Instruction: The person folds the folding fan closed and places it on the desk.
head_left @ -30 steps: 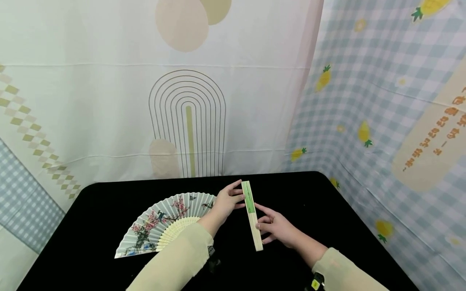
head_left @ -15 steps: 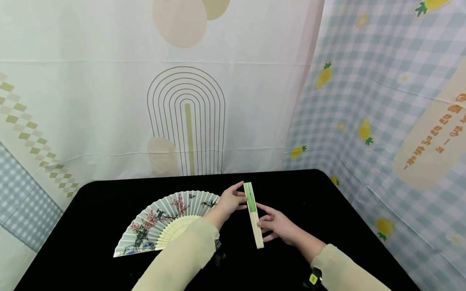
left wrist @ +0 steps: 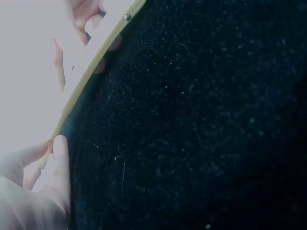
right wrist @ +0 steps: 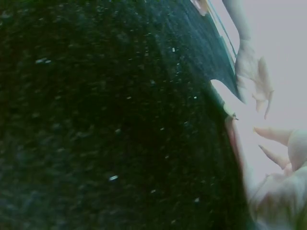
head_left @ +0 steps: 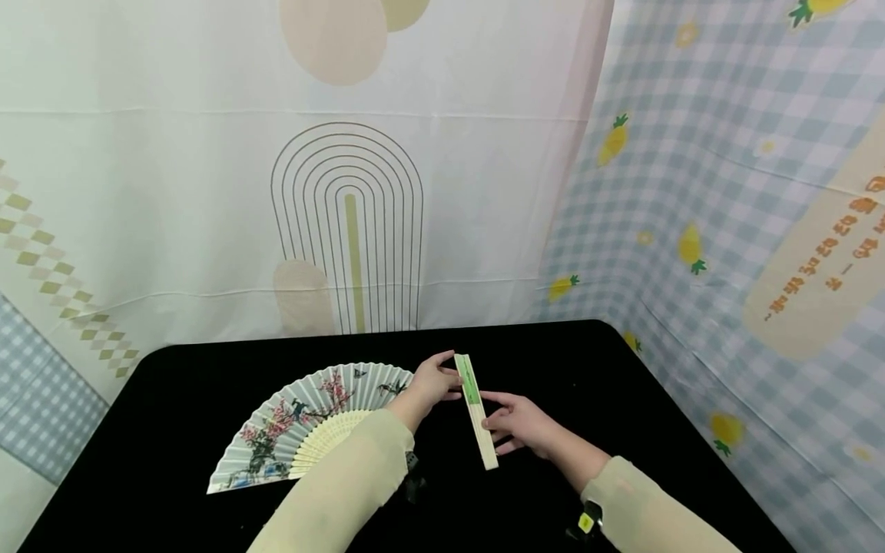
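Observation:
A closed folding fan [head_left: 474, 409] with pale bamboo ribs and a green band is held just above the black table [head_left: 622, 399], lying near-to-far. My left hand [head_left: 452, 376] pinches its far end between thumb and fingers. My right hand [head_left: 492, 422] grips the bamboo part closer to me from the right side. In the left wrist view the fan's bamboo edge [left wrist: 86, 76] runs diagonally, with its rivet [left wrist: 126, 17] at the top and my thumb [left wrist: 60, 151] against it. The right wrist view is washed out, and only fingers [right wrist: 283, 143] show.
An open paper fan [head_left: 311, 418] painted with pink blossoms and birds lies flat on the table's left half, partly under my left forearm. Patterned cloth backdrops hang behind and to the right of the table.
The closed fan and both hands have shifted slightly nearer to me and a little left. Both hands keep their hold on it. The open fan has not moved.

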`<move>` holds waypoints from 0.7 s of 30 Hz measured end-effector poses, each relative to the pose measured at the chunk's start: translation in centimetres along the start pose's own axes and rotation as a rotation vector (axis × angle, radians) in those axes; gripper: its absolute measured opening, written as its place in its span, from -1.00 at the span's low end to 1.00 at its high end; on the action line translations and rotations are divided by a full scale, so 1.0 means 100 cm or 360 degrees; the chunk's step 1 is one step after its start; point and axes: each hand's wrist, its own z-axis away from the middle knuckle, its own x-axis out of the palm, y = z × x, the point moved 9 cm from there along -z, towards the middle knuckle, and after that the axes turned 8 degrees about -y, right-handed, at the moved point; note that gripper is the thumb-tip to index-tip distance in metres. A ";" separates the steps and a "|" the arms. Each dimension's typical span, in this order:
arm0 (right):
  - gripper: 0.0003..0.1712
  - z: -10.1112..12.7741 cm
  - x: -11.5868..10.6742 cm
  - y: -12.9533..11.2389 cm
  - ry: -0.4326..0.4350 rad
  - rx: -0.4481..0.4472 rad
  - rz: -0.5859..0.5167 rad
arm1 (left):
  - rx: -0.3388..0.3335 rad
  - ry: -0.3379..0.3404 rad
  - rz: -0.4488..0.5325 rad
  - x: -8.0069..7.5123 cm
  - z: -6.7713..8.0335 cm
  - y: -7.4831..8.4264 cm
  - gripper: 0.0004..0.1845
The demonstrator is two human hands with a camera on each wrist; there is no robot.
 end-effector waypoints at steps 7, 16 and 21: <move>-0.27 -0.001 0.000 -0.005 0.0034 0.0064 0.0105 | -0.0055 0.0057 -0.0088 0.003 0.000 0.002 -0.36; -0.27 -0.001 -0.001 -0.005 0.0041 0.0111 0.0093 | -0.0132 0.0064 -0.0479 -0.001 -0.006 0.003 -0.39; -0.28 -0.002 -0.002 -0.005 0.0071 0.0143 0.0187 | -0.0174 0.0048 -0.0654 -0.004 -0.008 0.004 -0.39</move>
